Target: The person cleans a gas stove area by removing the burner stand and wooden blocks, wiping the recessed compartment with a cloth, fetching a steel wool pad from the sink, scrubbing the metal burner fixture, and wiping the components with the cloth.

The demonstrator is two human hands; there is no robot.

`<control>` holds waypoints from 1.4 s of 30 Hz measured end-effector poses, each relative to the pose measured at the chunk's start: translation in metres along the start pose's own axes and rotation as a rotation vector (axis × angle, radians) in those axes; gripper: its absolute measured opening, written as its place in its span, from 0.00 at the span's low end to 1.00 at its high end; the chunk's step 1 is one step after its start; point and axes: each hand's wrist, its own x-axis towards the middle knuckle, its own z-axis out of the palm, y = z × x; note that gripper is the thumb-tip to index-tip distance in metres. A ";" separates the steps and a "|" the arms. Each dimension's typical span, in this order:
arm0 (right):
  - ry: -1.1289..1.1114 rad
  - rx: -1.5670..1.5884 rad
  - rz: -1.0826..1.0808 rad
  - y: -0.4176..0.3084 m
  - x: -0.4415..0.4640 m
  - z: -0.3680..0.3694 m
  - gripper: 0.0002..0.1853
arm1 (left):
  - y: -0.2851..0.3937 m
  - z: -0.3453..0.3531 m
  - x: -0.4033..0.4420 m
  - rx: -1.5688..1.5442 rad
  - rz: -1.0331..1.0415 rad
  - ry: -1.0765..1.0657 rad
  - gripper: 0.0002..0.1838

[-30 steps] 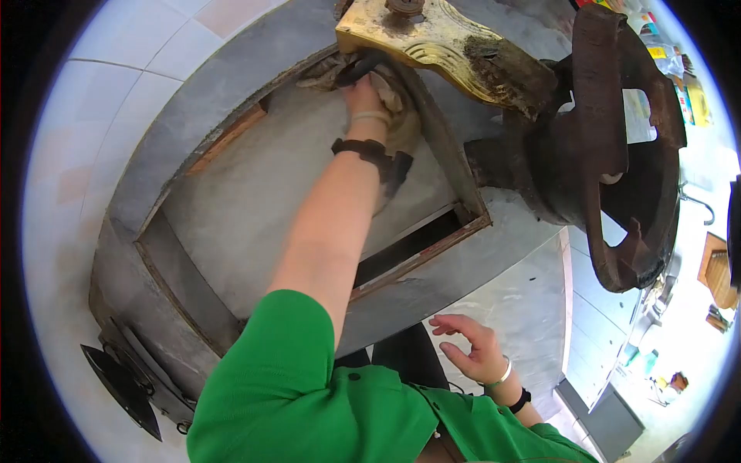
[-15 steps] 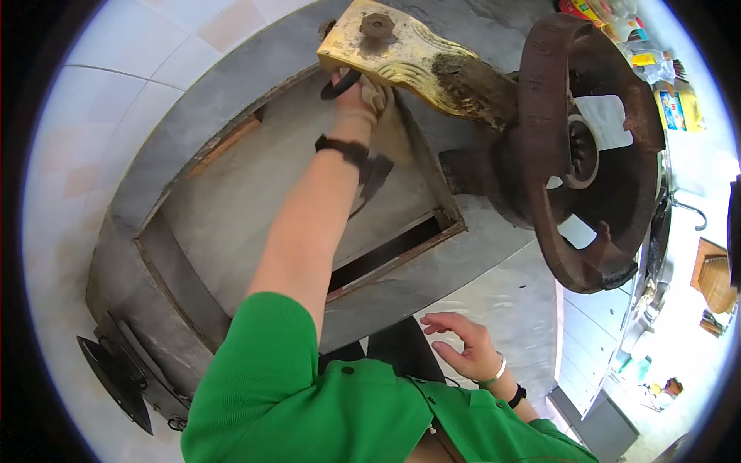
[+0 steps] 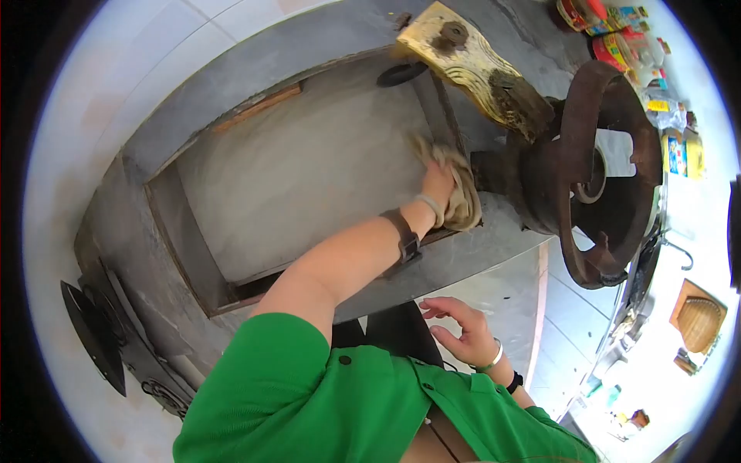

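Note:
My left hand [image 3: 438, 184] is closed on a crumpled beige cloth [image 3: 463, 202], pressed to the right side of a rectangular recess in the grey counter [image 3: 139, 255]. The recess has a pale dusty floor [image 3: 301, 170] and rusty edges. My right hand [image 3: 467, 333] hangs in front of my body, fingers apart and slightly curled, with nothing in it. A black ring [image 3: 401, 75] is at the recess's upper right corner. Beside it lies a gold-coloured, dirt-caked piece [image 3: 471, 58], joined to a rusty round burner frame [image 3: 579, 154] on the right.
A black disc-shaped part [image 3: 93, 339] stands at the lower left. Jars and bottles [image 3: 617, 54] line the upper right, with a yellow-labelled container [image 3: 683, 154] below them. Farther right are a basket [image 3: 698, 324] and a tap [image 3: 679, 255].
My left hand has moved with the cloth from the recess's upper right corner down to its right side. The black ring is uncovered at that corner. My right hand has hardly moved. The view has shifted.

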 end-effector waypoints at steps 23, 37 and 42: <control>1.416 0.170 0.025 -0.015 -0.075 -0.182 0.37 | 0.289 -0.129 -0.079 0.276 0.958 0.146 0.38; 1.052 -0.823 0.155 -0.016 -0.003 -0.286 0.50 | 0.313 -0.105 -0.003 0.791 0.497 0.297 0.40; 1.066 -0.747 0.186 -0.021 -0.001 -0.282 0.48 | 0.299 -0.106 -0.003 0.515 0.507 0.372 0.35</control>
